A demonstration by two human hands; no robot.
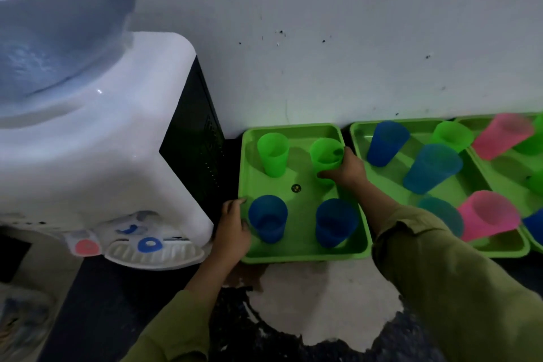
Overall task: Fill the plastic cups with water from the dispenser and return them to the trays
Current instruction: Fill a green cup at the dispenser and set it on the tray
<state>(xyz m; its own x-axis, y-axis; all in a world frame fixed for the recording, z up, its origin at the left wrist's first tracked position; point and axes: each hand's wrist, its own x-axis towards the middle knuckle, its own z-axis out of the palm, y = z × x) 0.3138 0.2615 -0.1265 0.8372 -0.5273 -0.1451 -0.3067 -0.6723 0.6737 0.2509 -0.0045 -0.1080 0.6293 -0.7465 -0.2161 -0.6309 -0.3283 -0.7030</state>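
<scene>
A person's right hand [348, 169] wraps round a green cup [324, 153] at the far right corner of a green tray [302, 256], with the fingers low on the cup's wall. The left hand [235, 229] lies at the tray's left edge beside a blue cup [268, 219], fingers bent. Whether it grips the rim cannot be told. Another green cup [273, 154] stands at the far left corner and a second blue cup [336, 222] at the near right corner.

The held cup looks like thin, light plastic, likely to flex if squeezed and to be slick when wet. With water in it the contents would slop at the brim, so a hold round the middle of the wall, kept upright, seems safest. How full it is cannot be told.

The tray lies on a dark tabletop [308, 297], worn to a pale patch near its front, against a scuffed white wall [352, 38]. A white dispenser [102, 141] topped by a blue bottle [58, 23] stands just left of the tray. A second tray [392, 184] holding blue, green and pink cups lies just to its right.
</scene>
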